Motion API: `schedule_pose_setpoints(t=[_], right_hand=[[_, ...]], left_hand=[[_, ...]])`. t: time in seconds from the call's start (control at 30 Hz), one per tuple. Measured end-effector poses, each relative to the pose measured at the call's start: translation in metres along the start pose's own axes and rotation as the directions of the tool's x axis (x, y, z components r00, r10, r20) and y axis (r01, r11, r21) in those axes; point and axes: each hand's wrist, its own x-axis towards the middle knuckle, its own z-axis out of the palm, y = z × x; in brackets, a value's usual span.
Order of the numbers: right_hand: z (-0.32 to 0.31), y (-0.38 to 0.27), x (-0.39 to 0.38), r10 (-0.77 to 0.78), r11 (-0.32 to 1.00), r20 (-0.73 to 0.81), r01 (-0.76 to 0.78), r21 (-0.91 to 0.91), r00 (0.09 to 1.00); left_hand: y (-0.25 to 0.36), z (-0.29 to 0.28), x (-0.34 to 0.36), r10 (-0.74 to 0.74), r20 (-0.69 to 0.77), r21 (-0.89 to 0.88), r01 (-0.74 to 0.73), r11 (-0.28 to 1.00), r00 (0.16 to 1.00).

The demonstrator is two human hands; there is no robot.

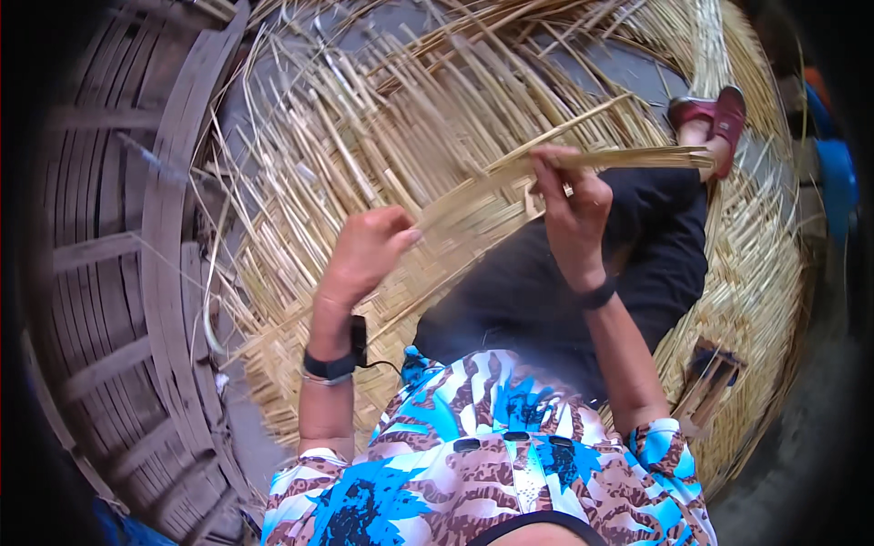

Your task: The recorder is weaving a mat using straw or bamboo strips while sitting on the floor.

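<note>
Strip of pale plant material (637, 158) is what we have in work now, crossing from near the centre of our view out toward 2 o'clock, above the mat. Our right hand (574, 196), at 2 o'clock, seems to pinch it between thumb and fingertips. Our left hand (371, 247), at 10 o'clock and close to the centre, has its fingers curled with the thumb toward the other end; because of the blur, we cannot tell if they press on it. Below the strip, the woven part (401, 291) already shows a crossed pattern, which reaches down toward 8 o'clock, so we judge this portion as done. From 10 to 12 o'clock many loose strips (364, 136) lie side by side, not yet crossed by others, and we think most of the remaining weaving is there. The strip in our fingers is not yet laid in, as it appears. Our dark trousers (555, 273) cover some of the mat at 3 o'clock, so we cannot count what is finished beneath. Farther away, a red shoe (730, 123) stands at 2 o'clock, and a wooden slatted structure (168, 227) at 9 o'clock.
</note>
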Motion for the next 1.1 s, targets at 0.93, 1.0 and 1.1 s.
schedule_pose_setpoints(t=[0.93,1.0,1.1], right_hand=[[0.093,0.087,-0.014,0.455,0.860,0.499,-0.510,-0.030,0.738],[0.086,0.090,-0.020,0.476,0.844,0.510,-0.535,-0.037,0.716],[0.091,0.085,-0.019,0.471,0.842,0.468,-0.539,0.015,0.748]], left_hand=[[-0.140,0.084,-0.036,-0.262,-0.242,-0.083,0.249,0.965,0.934],[-0.124,0.077,-0.025,-0.295,-0.181,-0.284,0.238,0.929,0.938],[-0.116,0.077,-0.020,-0.257,0.112,-0.609,0.270,0.746,0.960]])
